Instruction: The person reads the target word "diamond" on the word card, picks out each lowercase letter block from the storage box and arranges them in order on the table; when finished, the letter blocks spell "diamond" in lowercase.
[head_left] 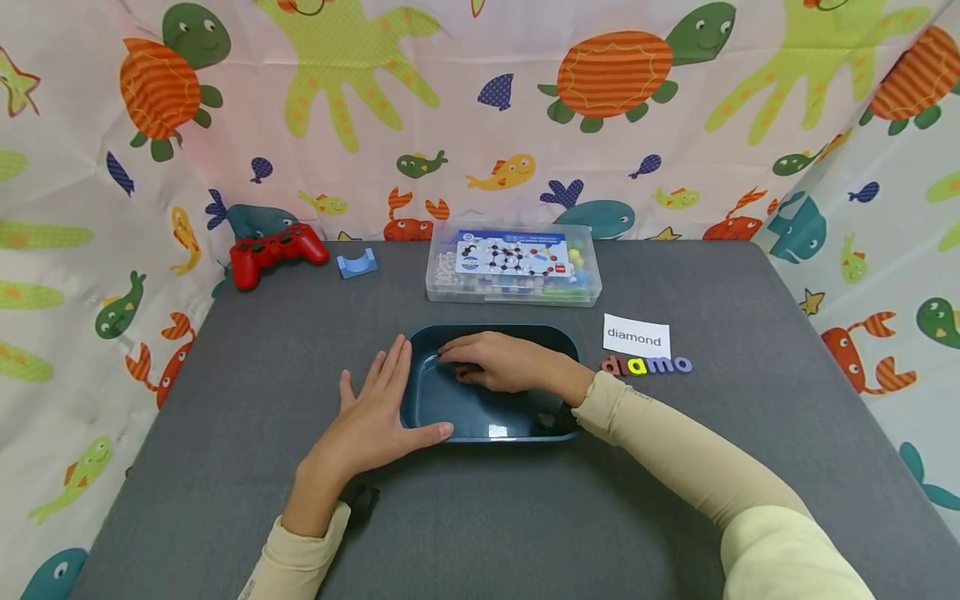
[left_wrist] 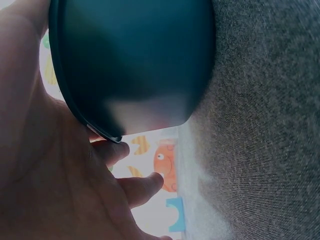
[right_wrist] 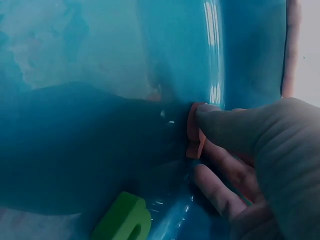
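A dark blue plastic tub (head_left: 480, 421) stands on the table in front of me. My left hand (head_left: 378, 421) rests along its left rim with the fingers fairly straight and the thumb over the near edge; the left wrist view shows the tub's outer wall (left_wrist: 135, 60) beside the palm. Inside the tub, my right hand (head_left: 495, 362) pinches a small red letter piece (right_wrist: 194, 130) between thumb and fingers, close to the tub's wall. Its full shape is partly hidden by the thumb. A green letter piece (right_wrist: 122, 218) lies on the tub floor nearby.
Right of the tub lies a card (head_left: 636, 336) reading "diamond", with coloured letters (head_left: 660, 365) spelling "diamo" below it. Behind stands a clear box (head_left: 513, 292) of molecule-model parts. A red game controller (head_left: 277, 252) and a blue block (head_left: 357, 263) sit at the back left.
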